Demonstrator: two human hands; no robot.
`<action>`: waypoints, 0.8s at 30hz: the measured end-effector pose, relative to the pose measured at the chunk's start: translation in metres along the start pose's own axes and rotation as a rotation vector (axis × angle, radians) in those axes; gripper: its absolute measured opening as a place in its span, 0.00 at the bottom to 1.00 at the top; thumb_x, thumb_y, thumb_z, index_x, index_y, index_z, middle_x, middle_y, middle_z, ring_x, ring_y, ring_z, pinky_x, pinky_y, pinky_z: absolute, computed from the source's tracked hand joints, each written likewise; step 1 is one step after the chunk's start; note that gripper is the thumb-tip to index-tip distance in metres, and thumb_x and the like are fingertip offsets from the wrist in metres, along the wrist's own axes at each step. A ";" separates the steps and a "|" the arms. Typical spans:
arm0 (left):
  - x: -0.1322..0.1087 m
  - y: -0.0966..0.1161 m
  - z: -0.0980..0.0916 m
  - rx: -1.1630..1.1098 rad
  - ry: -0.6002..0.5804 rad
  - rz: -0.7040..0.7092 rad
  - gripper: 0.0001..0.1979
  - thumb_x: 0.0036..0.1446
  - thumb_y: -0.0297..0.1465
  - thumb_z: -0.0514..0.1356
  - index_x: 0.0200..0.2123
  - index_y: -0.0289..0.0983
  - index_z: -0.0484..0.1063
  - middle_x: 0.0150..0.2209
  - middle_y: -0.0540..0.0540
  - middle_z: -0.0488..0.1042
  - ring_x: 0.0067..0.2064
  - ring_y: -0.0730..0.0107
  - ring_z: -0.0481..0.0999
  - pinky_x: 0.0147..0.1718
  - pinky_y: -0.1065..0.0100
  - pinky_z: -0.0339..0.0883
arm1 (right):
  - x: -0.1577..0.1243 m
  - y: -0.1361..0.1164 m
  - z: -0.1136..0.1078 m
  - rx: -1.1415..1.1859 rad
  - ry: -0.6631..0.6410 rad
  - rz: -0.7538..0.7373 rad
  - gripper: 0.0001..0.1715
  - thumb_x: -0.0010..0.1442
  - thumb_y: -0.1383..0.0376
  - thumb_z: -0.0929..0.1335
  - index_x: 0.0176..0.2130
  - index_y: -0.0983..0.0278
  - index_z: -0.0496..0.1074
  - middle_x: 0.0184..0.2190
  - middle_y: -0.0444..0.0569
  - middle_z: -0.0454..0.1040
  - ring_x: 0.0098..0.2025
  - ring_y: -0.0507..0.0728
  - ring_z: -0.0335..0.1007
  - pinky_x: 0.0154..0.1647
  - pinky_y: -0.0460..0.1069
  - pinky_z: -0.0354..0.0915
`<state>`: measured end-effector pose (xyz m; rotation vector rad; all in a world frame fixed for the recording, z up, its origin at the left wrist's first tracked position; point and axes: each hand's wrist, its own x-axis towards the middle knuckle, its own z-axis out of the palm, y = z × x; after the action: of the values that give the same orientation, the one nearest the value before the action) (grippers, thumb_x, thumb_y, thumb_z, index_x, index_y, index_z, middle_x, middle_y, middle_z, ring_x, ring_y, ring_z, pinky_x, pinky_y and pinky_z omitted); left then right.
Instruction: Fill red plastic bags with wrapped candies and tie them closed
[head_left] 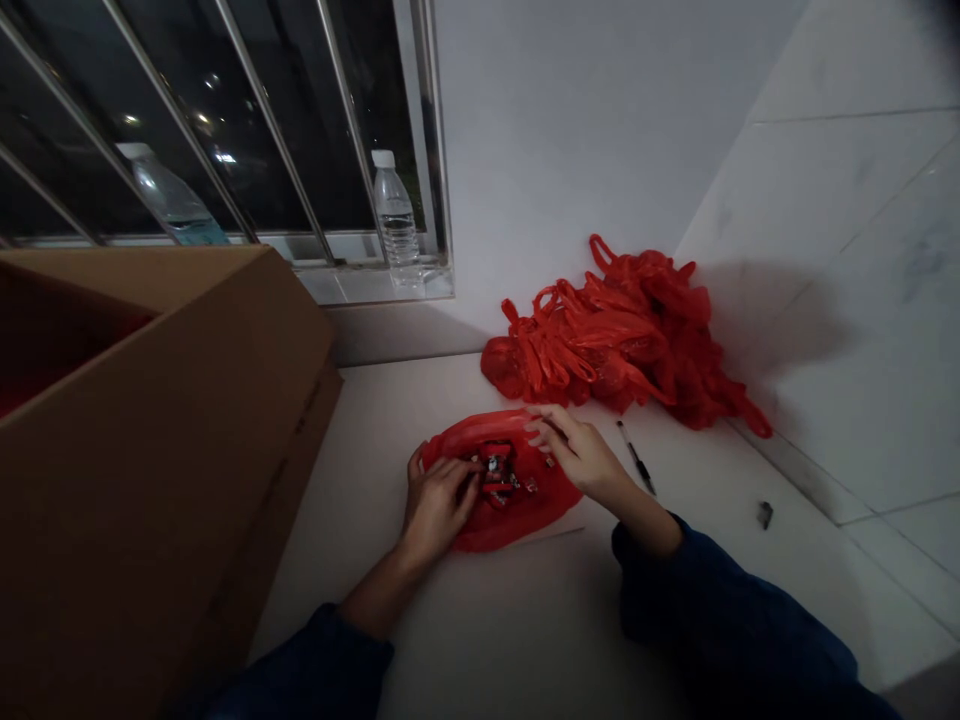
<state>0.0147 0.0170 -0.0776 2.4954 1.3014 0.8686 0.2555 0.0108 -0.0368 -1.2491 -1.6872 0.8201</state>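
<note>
A red plastic bag (517,505) lies open on the white floor in front of me, with several small wrapped items (501,478) inside it. My left hand (436,502) rests on the bag's left edge, its fingers curled into the opening and touching the items. My right hand (577,450) grips the bag's upper right rim with bent fingers. Both of my sleeves are dark blue.
A heap of red plastic bags (622,345) lies against the wall beyond my hands. A black pen (637,460) and a small dark object (764,514) lie to the right. A large cardboard box (150,440) stands at left. Two water bottles (395,218) stand on the barred window sill.
</note>
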 end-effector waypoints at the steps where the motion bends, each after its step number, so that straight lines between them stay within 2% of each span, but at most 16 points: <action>1: 0.000 -0.001 0.000 -0.002 0.004 -0.003 0.08 0.64 0.32 0.55 0.42 0.43 0.74 0.40 0.50 0.80 0.44 0.64 0.77 0.64 0.47 0.38 | 0.000 0.000 -0.002 -0.057 0.008 -0.008 0.16 0.68 0.62 0.59 0.54 0.61 0.65 0.43 0.52 0.77 0.40 0.57 0.78 0.42 0.52 0.72; 9: 0.000 -0.002 0.002 -0.010 0.019 0.001 0.07 0.64 0.32 0.56 0.42 0.43 0.74 0.41 0.51 0.80 0.44 0.65 0.77 0.63 0.47 0.39 | 0.001 0.007 -0.015 -0.180 -0.033 -0.037 0.17 0.66 0.69 0.58 0.53 0.61 0.64 0.40 0.50 0.79 0.40 0.56 0.78 0.43 0.52 0.71; 13: 0.000 0.000 0.001 -0.003 0.003 0.000 0.08 0.64 0.32 0.55 0.41 0.43 0.74 0.40 0.50 0.80 0.44 0.64 0.77 0.63 0.46 0.39 | -0.001 0.009 -0.010 -0.221 -0.185 -0.078 0.17 0.65 0.71 0.59 0.51 0.61 0.65 0.39 0.49 0.80 0.41 0.56 0.77 0.45 0.51 0.69; 15: 0.000 0.001 0.000 0.000 0.000 -0.002 0.08 0.64 0.32 0.55 0.41 0.43 0.75 0.40 0.49 0.80 0.44 0.63 0.77 0.63 0.46 0.40 | -0.002 0.010 -0.008 -0.368 -0.231 -0.053 0.17 0.64 0.73 0.59 0.50 0.62 0.67 0.39 0.50 0.80 0.41 0.56 0.77 0.44 0.50 0.68; 19: 0.001 0.005 -0.002 -0.004 -0.012 -0.011 0.09 0.64 0.32 0.54 0.41 0.43 0.75 0.39 0.49 0.80 0.43 0.62 0.77 0.64 0.45 0.40 | -0.001 0.012 -0.011 -0.765 -0.208 0.067 0.17 0.63 0.73 0.58 0.47 0.65 0.69 0.36 0.52 0.79 0.37 0.58 0.74 0.35 0.48 0.62; 24: 0.001 0.006 -0.002 -0.011 -0.028 -0.026 0.10 0.63 0.31 0.55 0.42 0.42 0.76 0.41 0.48 0.81 0.44 0.61 0.77 0.63 0.45 0.40 | -0.002 0.017 -0.015 -0.856 -0.261 0.051 0.14 0.65 0.70 0.58 0.43 0.63 0.70 0.33 0.48 0.76 0.34 0.55 0.69 0.31 0.47 0.55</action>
<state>0.0184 0.0141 -0.0730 2.4677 1.3131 0.8293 0.2757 0.0142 -0.0456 -1.8002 -2.3452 0.2684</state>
